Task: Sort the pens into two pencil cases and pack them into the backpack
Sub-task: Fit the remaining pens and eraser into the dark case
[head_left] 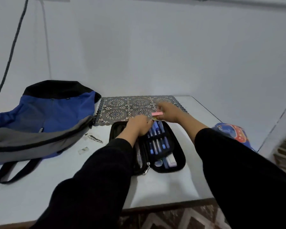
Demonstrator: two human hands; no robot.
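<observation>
The right hand (pixel 168 113) is pinching a pink pen (pixel 157 114) at the far edge of the open case (pixel 180 156). The pen is probably light and stiff, best held mid-barrel. The left hand (pixel 137 125) is resting on the pens (pixel 156 142) inside; whether its fingers are gripping anything is not clear.

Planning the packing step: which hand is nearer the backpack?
Left. The left hand is over the open pencil case, right of the backpack; the right hand is farther right, holding a pink pen.
</observation>
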